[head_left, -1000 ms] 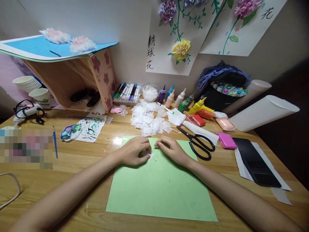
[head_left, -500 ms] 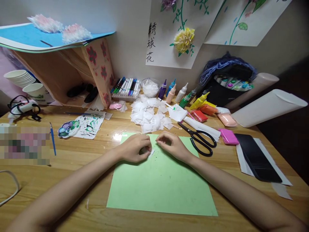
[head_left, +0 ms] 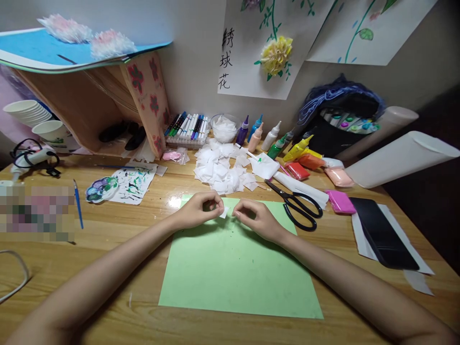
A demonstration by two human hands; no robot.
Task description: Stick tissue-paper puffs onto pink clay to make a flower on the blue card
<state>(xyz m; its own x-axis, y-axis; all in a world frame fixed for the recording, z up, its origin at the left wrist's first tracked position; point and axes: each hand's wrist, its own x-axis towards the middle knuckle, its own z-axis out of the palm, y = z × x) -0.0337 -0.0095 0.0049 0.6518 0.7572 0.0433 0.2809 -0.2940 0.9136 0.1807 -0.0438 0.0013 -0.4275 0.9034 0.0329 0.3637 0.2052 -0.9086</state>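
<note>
My left hand (head_left: pixel 201 208) pinches a small white paper piece (head_left: pixel 224 212) between thumb and fingertips, above the upper part of a green sheet (head_left: pixel 240 273). Just to its right, my right hand (head_left: pixel 257 218) is closed in a pinch, its fingertips a short gap from the paper; whatever it holds is too small to make out. A few dark specks show on the green sheet below the hands. Beyond the sheet lies a pile of white paper pieces (head_left: pixel 219 167). Black-handled scissors (head_left: pixel 294 199) rest to the right of my right hand, partly over the sheet's edge.
Paint bottles (head_left: pixel 254 139) and a marker set (head_left: pixel 187 128) stand along the wall. A glass bowl (head_left: pixel 224 129) holds more white paper. To the right lie coloured clay packs (head_left: pixel 339 201) and a phone (head_left: pixel 383 232). A paint palette (head_left: pixel 101 189) and a blue brush (head_left: pixel 78 206) are left.
My left hand has turned and lifted slightly, so the small paper piece shows more at its fingertips. The right hand is nearly unmoved. The view has shifted a little.
</note>
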